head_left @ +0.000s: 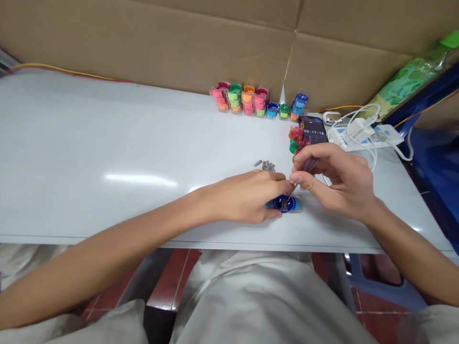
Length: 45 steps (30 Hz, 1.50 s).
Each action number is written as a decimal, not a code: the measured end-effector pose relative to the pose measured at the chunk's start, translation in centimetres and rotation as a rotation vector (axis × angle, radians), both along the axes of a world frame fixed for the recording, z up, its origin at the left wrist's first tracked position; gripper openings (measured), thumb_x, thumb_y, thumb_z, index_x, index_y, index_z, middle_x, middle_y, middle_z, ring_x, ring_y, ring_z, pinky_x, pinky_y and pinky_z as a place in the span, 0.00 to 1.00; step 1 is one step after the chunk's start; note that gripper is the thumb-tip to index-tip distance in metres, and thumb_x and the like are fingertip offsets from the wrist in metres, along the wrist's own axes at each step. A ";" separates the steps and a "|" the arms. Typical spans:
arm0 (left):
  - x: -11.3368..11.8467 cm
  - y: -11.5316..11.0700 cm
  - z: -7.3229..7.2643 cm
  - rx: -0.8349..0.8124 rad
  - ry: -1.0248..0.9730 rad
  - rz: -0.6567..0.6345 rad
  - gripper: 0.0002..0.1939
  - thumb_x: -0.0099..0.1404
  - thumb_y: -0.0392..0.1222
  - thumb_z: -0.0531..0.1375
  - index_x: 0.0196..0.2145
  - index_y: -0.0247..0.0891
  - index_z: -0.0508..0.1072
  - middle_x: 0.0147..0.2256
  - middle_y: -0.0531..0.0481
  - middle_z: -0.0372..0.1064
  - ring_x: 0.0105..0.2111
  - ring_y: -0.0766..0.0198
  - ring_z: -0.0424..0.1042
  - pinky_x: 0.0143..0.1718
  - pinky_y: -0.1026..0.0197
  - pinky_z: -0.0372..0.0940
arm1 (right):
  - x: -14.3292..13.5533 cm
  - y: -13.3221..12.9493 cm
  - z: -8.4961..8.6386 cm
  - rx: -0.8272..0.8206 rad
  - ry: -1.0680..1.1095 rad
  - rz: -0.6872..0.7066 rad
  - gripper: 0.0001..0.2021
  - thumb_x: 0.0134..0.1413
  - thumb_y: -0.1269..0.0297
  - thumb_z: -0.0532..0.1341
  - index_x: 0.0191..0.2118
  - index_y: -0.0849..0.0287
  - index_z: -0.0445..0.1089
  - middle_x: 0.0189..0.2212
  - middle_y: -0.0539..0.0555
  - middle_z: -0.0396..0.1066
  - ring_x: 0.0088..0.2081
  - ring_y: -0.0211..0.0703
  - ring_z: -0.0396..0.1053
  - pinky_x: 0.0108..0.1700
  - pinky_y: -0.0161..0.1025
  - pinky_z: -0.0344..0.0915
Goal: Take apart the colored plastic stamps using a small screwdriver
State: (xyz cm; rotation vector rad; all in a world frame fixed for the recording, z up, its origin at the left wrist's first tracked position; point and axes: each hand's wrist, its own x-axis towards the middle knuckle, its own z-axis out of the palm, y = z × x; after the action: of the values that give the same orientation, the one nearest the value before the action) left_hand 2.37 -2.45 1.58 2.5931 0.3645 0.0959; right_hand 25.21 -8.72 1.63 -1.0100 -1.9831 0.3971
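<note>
On the white table lies a blue pencil sharpener (pixel 286 204) with a small metal piece in its middle. My left hand (pixel 254 196) steadies it from the left, fingers closed around its near and far sides. In my right hand (pixel 333 179) is a screwdriver (pixel 309 165) with a thin metal shaft, pinched between thumb and fingers. Its tip points down into the sharpener, at the metal piece. Just beyond my left hand sits a small pile of metal sharpener pieces (pixel 268 166). Several coloured plastic parts (pixel 295 138) lie past my right hand, partly hidden by it.
Stacks of coloured sharpeners (pixel 248 100) stand along the cardboard wall (pixel 161 43). To the right are a phone (pixel 314 129) showing a timer, a power strip (pixel 383 137) with white cables, an earbud case (pixel 332 118) and a green-capped bottle (pixel 412 81). The table's front edge (pixel 125 241) is close to me.
</note>
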 end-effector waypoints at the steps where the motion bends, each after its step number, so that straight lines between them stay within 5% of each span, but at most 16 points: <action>1: 0.0 0.0 0.0 -0.005 0.000 0.003 0.16 0.68 0.37 0.66 0.54 0.35 0.75 0.48 0.41 0.78 0.45 0.52 0.79 0.43 0.57 0.70 | 0.1 -0.1 0.1 0.065 -0.068 -0.027 0.12 0.66 0.63 0.69 0.52 0.49 0.73 0.41 0.51 0.80 0.33 0.42 0.77 0.39 0.42 0.79; 6: 0.0 0.0 0.0 -0.036 -0.018 0.008 0.15 0.68 0.36 0.66 0.52 0.36 0.77 0.48 0.42 0.78 0.44 0.53 0.79 0.43 0.57 0.70 | 0.1 -0.4 2.4 0.221 -0.406 -0.032 0.10 0.69 0.60 0.67 0.52 0.51 0.74 0.38 0.50 0.82 0.33 0.42 0.77 0.39 0.40 0.72; 13: 0.0 0.0 0.1 -0.045 -0.078 -0.010 0.10 0.66 0.34 0.66 0.45 0.37 0.77 0.43 0.45 0.79 0.43 0.54 0.78 0.44 0.57 0.70 | -0.6 -0.1 8.3 -0.239 -0.732 0.310 0.09 0.70 0.69 0.56 0.48 0.53 0.71 0.37 0.53 0.78 0.36 0.46 0.73 0.37 0.43 0.65; 18: 0.0 0.0 0.2 -0.072 -0.037 -0.007 0.17 0.67 0.35 0.67 0.54 0.38 0.77 0.49 0.43 0.79 0.47 0.53 0.79 0.48 0.56 0.71 | -0.6 -0.4 7.9 -0.066 -0.907 0.065 0.04 0.69 0.65 0.60 0.39 0.55 0.69 0.28 0.52 0.71 0.27 0.45 0.65 0.32 0.45 0.53; 23: -0.1 -0.1 0.1 -0.051 -0.037 0.009 0.17 0.66 0.34 0.67 0.52 0.36 0.77 0.47 0.43 0.79 0.46 0.51 0.79 0.47 0.55 0.71 | -0.6 -0.7 7.8 -0.162 -0.833 0.188 0.04 0.67 0.68 0.60 0.44 0.54 0.70 0.37 0.52 0.76 0.35 0.44 0.69 0.37 0.43 0.59; 28: -0.1 -0.1 0.0 -0.092 -0.067 0.007 0.16 0.66 0.33 0.66 0.52 0.37 0.78 0.49 0.42 0.78 0.46 0.52 0.79 0.48 0.55 0.72 | -1.1 -0.4 7.9 -0.070 -0.914 0.053 0.06 0.69 0.64 0.59 0.37 0.55 0.67 0.27 0.51 0.69 0.26 0.42 0.61 0.31 0.44 0.51; 34: 0.0 0.0 0.0 -0.076 -0.060 -0.016 0.15 0.66 0.34 0.65 0.51 0.34 0.78 0.48 0.41 0.79 0.48 0.49 0.78 0.50 0.52 0.72 | -1.0 -0.2 7.9 -0.196 -0.825 0.153 0.03 0.70 0.65 0.58 0.47 0.53 0.67 0.35 0.52 0.73 0.32 0.44 0.67 0.35 0.43 0.57; 38: 0.0 0.0 0.1 -0.073 -0.039 -0.011 0.16 0.67 0.35 0.65 0.52 0.35 0.78 0.49 0.41 0.78 0.46 0.52 0.78 0.48 0.54 0.72 | -1.1 0.0 7.9 -0.182 -0.861 0.080 0.08 0.74 0.59 0.55 0.45 0.53 0.69 0.28 0.51 0.70 0.27 0.43 0.63 0.32 0.44 0.52; 45: 0.0 -0.1 0.1 -0.037 -0.056 -0.017 0.11 0.66 0.35 0.64 0.47 0.36 0.77 0.46 0.42 0.79 0.44 0.52 0.78 0.45 0.54 0.71 | -0.5 -0.1 8.3 -0.239 -0.778 0.223 0.01 0.68 0.65 0.61 0.44 0.53 0.67 0.34 0.49 0.72 0.31 0.41 0.64 0.34 0.42 0.56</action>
State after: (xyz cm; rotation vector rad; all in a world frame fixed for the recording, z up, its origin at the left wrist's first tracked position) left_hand 2.40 -2.54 1.65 2.5509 0.3204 0.1544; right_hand 24.73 -8.78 9.90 -1.2131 -2.8144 0.4034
